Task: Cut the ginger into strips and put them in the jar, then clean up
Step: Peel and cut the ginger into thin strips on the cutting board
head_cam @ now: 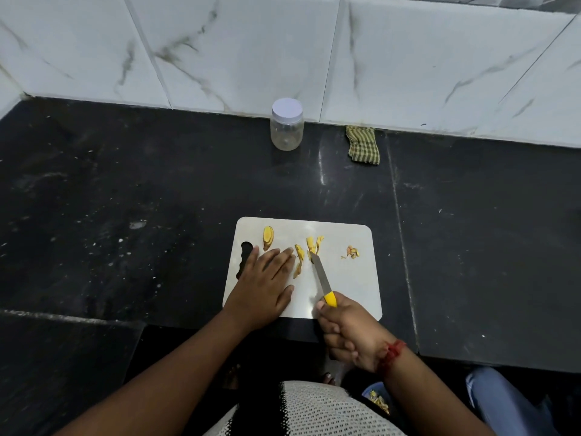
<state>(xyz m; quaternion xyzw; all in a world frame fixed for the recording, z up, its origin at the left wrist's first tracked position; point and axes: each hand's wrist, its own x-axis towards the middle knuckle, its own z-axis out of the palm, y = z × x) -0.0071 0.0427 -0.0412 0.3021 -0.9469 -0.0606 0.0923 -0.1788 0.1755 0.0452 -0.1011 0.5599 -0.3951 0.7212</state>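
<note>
The left hand (262, 286) lies flat on the cutting board (345, 278), palm down, with its fingers (279, 258) straight and close together, pointing toward 1 o'clock. It holds nothing; the fingertips rest just beside a ginger strip (298, 261) that runs along the board at their 3 o'clock side. The thumb sticks out toward 3 o'clock, flat on the board.

The right hand (344, 330) grips a knife (323, 280) by its yellow handle, all fingers curled tight round it and the thumb pressed against the handle's near end. The blade points toward 11 o'clock, and its tip touches the lower end of a small cluster of ginger strips (314, 242) near the board's middle. A red thread band (390, 355) circles the right wrist.

A larger ginger piece (268, 236) lies at the board's 10 o'clock corner, just beyond the left fingertips. A little heap of peel scraps (352, 252) sits toward the board's 2 o'clock side, apart from the strips.

The board rests on a black counter (125, 199). Well beyond it at 12 o'clock, near the tiled wall, stands the jar (286, 127), upright with its white lid on. A folded checked cloth (363, 145) lies at the jar's 3 o'clock side.
</note>
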